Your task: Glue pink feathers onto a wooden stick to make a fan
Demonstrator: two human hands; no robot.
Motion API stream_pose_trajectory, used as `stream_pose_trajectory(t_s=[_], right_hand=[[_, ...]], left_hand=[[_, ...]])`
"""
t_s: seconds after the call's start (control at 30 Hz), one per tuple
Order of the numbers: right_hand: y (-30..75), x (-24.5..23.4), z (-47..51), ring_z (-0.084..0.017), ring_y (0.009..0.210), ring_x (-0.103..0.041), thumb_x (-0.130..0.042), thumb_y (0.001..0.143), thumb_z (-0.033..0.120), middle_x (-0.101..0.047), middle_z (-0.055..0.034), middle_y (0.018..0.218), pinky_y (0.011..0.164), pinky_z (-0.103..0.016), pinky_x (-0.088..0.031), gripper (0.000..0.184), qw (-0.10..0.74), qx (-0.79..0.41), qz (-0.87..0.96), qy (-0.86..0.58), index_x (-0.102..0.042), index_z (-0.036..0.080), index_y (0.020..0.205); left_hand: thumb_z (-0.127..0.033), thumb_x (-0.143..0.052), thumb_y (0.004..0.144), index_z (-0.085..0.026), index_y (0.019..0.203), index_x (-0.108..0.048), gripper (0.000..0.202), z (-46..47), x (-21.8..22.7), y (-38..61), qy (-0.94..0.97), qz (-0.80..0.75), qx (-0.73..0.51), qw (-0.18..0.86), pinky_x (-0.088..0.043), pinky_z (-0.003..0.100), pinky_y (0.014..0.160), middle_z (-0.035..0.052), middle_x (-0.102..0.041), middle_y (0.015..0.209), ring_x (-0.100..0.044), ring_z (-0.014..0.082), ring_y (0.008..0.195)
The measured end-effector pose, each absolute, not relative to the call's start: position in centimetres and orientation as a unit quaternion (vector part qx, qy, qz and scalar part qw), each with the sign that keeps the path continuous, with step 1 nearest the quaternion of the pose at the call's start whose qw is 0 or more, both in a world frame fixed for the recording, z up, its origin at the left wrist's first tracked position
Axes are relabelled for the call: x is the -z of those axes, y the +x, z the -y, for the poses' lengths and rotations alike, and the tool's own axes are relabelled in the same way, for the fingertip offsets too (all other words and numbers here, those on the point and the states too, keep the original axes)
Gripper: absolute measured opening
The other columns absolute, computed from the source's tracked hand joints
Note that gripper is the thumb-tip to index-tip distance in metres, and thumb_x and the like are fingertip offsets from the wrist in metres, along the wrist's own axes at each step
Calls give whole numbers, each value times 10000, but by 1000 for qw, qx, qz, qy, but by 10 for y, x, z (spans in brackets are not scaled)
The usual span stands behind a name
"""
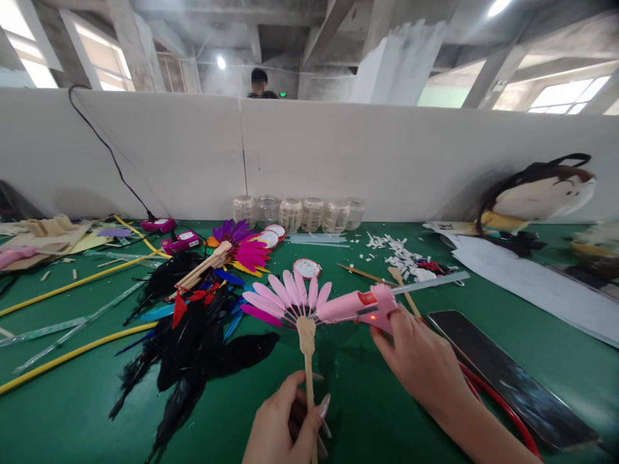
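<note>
On the desk (367, 412): feathers (186, 357) left of the hands (278, 422), jars (291, 216) far past them, phone (512, 380) just right, paper (527, 270) beyond the phone.

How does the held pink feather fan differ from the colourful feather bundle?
The pink feather fan is held in the left hand, while the colourful feather bundle lies on the table. The fan's feathers are mostly pale pink; the bundle's include purple and magenta. Both combine feathers with pale wood.
</note>
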State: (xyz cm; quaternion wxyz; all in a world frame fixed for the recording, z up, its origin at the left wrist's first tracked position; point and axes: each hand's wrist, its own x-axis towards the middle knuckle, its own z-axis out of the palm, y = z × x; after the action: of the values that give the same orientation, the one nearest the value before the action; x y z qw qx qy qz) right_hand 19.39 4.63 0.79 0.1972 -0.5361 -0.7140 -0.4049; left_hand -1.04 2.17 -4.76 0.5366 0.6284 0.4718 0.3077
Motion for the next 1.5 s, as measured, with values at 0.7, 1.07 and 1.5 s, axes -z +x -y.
stream_pose_trajectory(t_s=[0.7,1.07,1.5], right_hand=[[196,-8,-45,-181,618,-580,-396,832,215,-597,-65,666,485,-254,-348,120,183,447,701,-525,-499,158,809],[201,-18,-41,-160,624,-555,-427,838,225,-606,-64,718,528,-253,-354,119,163,499,673,-521,-505,138,857],[252,-11,-65,-137,448,-465,-465,711,599,-472,38,516,418,-251,-362,410,346,-133,503,-780,-455,192,762]], left_hand=[[-394,-519,761,-150,1056,-532,383,-25,49,-16,630,-453,-275,568,-416,164,454,40,-629,697,-578,119,543],[-454,-530,739,-142,1032,-548,428,-20,54,-12,598,-458,-340,564,-414,173,450,26,-591,653,-545,109,511],[-561,-476,742,-149,1007,-495,491,-19,57,-11,541,-445,-425,573,-425,212,481,-4,-523,611,-511,118,517]])
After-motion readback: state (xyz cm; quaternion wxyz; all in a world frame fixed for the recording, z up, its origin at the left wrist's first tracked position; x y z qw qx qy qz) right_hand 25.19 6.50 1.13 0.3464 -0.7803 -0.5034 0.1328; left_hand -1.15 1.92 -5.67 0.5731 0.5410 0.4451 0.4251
